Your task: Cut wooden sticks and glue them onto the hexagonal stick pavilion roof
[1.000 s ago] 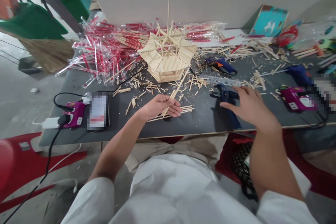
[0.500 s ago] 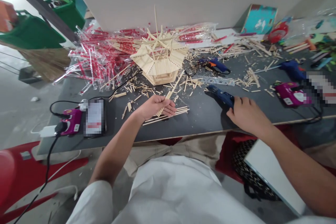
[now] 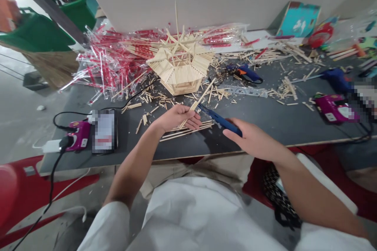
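Stick model point(image 3: 182, 68), one: many-sided, pale wood, upright on the grey table point(image 3: 141, 149); the landmark for all places below.

Left hand point(image 3: 180, 118), yours: on the near side of the stick model, palm partly up, thumb and fingers pinching a small bundle of sticks point(image 3: 195, 104); the free fingers lie extended, nearly together. One long stick of the bundle slants up towards the model's base.

Right hand point(image 3: 246, 136), yours: nearer you than the stick model and to its right, fingers curled round the blue pliers point(image 3: 221, 119), thumb along the near side. Their tip is at the bundle; whether it touches, you cannot tell.

Loose sticks point(image 3: 169, 137), several: in front of the stick model, below your left hand.

Plastic wrappers point(image 3: 107, 62), red and clear: heaped left of the stick model.

Glue gun point(image 3: 248, 73), blue and orange: right of the stick model.

Phone point(image 3: 103, 131): nearer you than the stick model, to its left
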Available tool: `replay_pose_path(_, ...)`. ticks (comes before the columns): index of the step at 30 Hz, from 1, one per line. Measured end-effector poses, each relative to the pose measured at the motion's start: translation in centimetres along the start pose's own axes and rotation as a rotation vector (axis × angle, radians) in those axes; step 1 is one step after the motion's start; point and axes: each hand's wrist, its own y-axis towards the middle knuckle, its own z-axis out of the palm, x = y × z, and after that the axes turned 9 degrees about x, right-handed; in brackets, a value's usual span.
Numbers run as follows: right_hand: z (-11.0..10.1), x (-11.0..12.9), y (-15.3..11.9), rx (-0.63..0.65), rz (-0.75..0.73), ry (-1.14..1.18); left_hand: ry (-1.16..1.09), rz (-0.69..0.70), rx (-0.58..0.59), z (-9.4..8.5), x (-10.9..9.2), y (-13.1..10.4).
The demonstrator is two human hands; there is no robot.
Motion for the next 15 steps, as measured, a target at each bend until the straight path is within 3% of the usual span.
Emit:
replay_pose_path(6,0.4,0.7,1.6,-0.029,-0.049,0.049,0.022,0.001,-0.044,-0.5,0.0,-0.6)
replay_pose_path(15,0.9,1.7,2.2,-0.026,-0.056,0.058,0.136,-0.061,-0.012,0.4,0.2,-0.5)
